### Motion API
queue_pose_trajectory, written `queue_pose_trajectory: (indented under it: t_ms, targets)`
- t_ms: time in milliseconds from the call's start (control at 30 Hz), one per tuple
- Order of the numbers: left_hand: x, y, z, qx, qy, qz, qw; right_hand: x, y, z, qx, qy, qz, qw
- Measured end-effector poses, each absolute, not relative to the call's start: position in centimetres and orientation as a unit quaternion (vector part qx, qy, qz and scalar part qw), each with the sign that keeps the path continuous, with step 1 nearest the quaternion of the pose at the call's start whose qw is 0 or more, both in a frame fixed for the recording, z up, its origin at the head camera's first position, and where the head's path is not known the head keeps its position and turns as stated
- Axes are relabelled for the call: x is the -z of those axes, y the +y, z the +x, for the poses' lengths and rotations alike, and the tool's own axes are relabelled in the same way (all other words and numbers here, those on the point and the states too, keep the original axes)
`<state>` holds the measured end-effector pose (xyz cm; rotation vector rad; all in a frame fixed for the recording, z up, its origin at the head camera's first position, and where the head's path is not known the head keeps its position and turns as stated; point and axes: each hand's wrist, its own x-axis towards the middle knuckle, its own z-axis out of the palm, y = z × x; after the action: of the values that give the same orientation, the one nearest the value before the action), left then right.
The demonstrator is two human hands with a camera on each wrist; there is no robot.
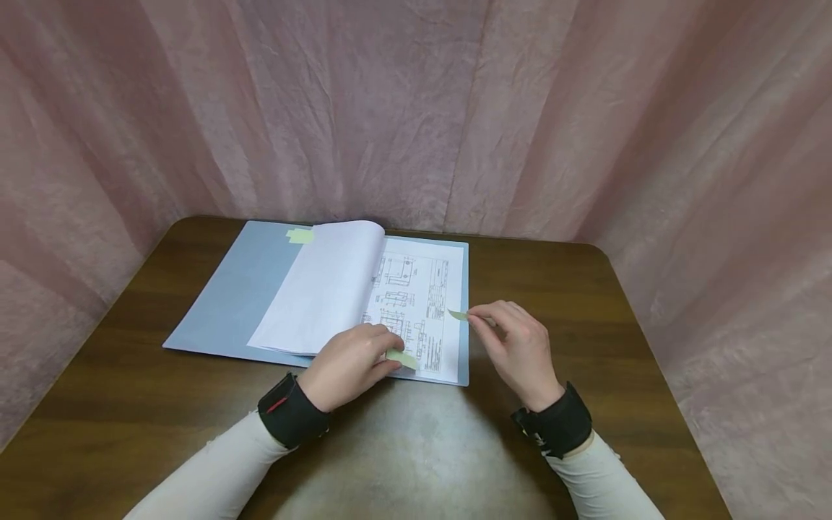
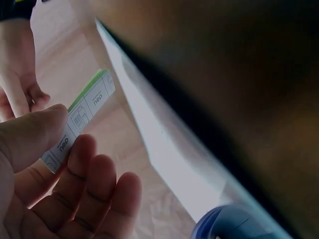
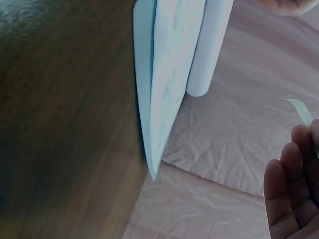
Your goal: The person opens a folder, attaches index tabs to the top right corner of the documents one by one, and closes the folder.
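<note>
My left hand (image 1: 356, 365) pinches a small pad of green sticky notes (image 1: 401, 359) between thumb and forefinger, above the lower edge of the open folder. In the left wrist view the printed backing of the sticky-note pad (image 2: 79, 122) faces the camera. Between the thumb and forefinger of my right hand (image 1: 516, 347) is a single green sticky note (image 1: 458, 315), its free end curling over the folder's right edge. Beneath lies a printed sheet with technical drawings (image 1: 416, 289). The blue-grey folder (image 1: 227, 296) is spread open, with white pages (image 1: 318, 289) turned over to the left.
Green sticky tabs (image 1: 300, 236) stick out at the top of the turned pages. The folder lies on a brown wooden table (image 1: 539, 282). Pink curtains (image 1: 403, 108) hang behind the table and at both sides.
</note>
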<state>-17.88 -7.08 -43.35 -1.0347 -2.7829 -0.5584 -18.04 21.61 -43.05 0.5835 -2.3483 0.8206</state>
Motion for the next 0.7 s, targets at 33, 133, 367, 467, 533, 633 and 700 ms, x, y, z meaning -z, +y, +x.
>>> queue_pose_trajectory:
  t_ms: [33, 133, 367, 467, 533, 633, 700]
  targets:
    - [43.5, -7.2, -17.6, 0.184, -0.916, -0.352, 0.059, 43.1, 21.6, -18.0, -0.306, -0.883, 0.216, 0.284]
    - [43.9, -7.5, -16.8, 0.176, -0.909, -0.374, 0.058, 43.4, 21.5, -18.1, -0.301, -0.889, 0.211, 0.273]
    - [44.7, -7.7, -15.8, 0.15, -0.901, -0.403, 0.058, 43.9, 21.6, -18.1, -0.3, -0.895, 0.204, 0.26]
    - [44.9, -7.6, -15.6, 0.138, -0.899, -0.412, 0.054, 43.9, 21.6, -18.1, -0.301, -0.896, 0.201, 0.257]
    - [45.1, -7.6, -15.5, 0.129, -0.898, -0.417, 0.052, 44.0, 21.6, -18.1, -0.301, -0.897, 0.2, 0.257]
    - [45.2, -7.6, -15.3, 0.121, -0.896, -0.423, 0.051, 44.1, 21.7, -18.0, -0.3, -0.897, 0.199, 0.255]
    - [45.3, -7.7, -15.2, 0.116, -0.896, -0.425, 0.049, 44.1, 21.8, -18.0, -0.3, -0.898, 0.2, 0.253]
